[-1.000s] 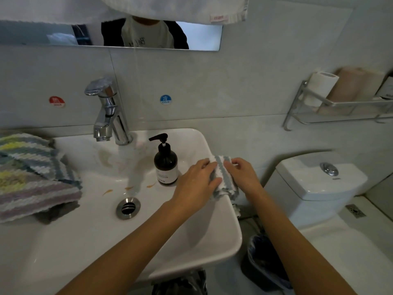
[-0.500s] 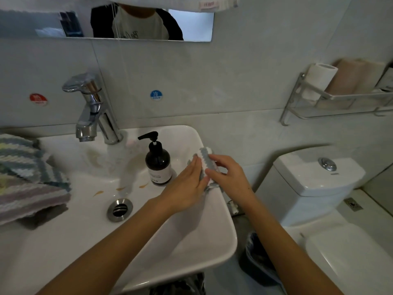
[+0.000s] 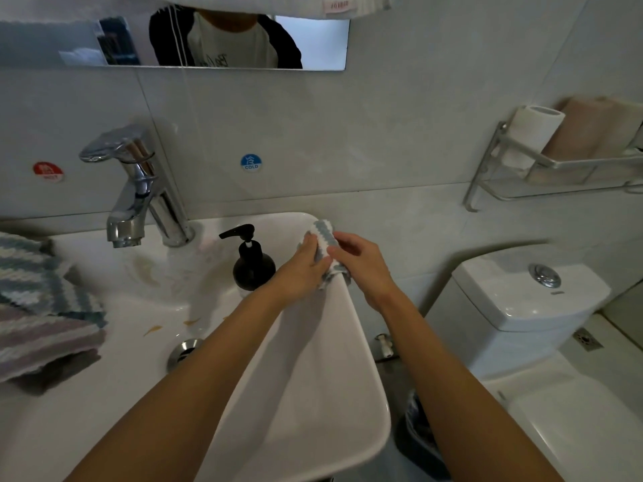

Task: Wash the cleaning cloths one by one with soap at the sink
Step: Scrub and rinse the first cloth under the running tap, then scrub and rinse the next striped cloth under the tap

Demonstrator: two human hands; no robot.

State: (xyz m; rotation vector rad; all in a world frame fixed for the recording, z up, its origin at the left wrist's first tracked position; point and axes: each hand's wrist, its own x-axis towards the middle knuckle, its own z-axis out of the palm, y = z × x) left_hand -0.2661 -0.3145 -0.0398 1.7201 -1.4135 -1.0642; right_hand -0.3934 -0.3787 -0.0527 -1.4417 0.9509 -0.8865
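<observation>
**Cleaning cloths: one folded piece held on the right rim of the sink**

Cleaning cloths (image 3: 45, 307) wait in a striped pile on the left edge of the sink (image 3: 313, 394), under and beside the tap (image 3: 135, 189), from which no water is seen to run. In the middle, a dark soap bottle (image 3: 251, 262) with a pump stands on the back part of the basin, just beside the hands.

To the right of the bottle, the left hand (image 3: 302, 269) lies with nearly straight fingers against one side of a small grey-and-white cloth (image 3: 327, 245). The right hand (image 3: 362, 262) closes thumb and fingers on the other side of it. The cloth sits on the right rim near the back corner. It is folded into a narrow strip; its long axis runs from the person toward the wall, with the far end pointing to the back corner.

I judge that this piece is being folded or set aside on the rim. The next move probably calls for letting it go and reaching left across the basin for a cloth from the pile, then soap and water.

Farther right stand a toilet (image 3: 522, 307) and a wall shelf (image 3: 556, 161).
</observation>
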